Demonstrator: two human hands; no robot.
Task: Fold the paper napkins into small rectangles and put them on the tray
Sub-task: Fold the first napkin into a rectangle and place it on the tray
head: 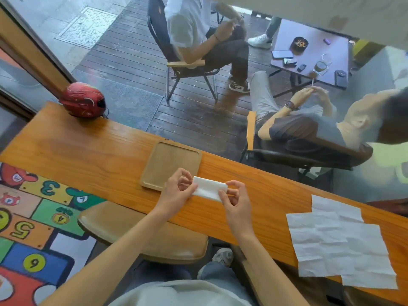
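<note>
A white paper napkin (209, 187), folded into a narrow rectangle, lies between both my hands just above the wooden counter. My left hand (178, 189) pinches its left end, and my right hand (235, 200) pinches its right end. An empty wooden tray (163, 160) rests on the counter just beyond and left of the napkin, with my left fingers over its near right corner. Several unfolded, creased napkins (337, 241) lie spread at the counter's right end.
A red helmet (83, 100) sits at the counter's far left end. A wooden stool (143, 233) stands below the counter near my knees. Beyond a glass pane, two people sit in chairs by a small table (313, 54).
</note>
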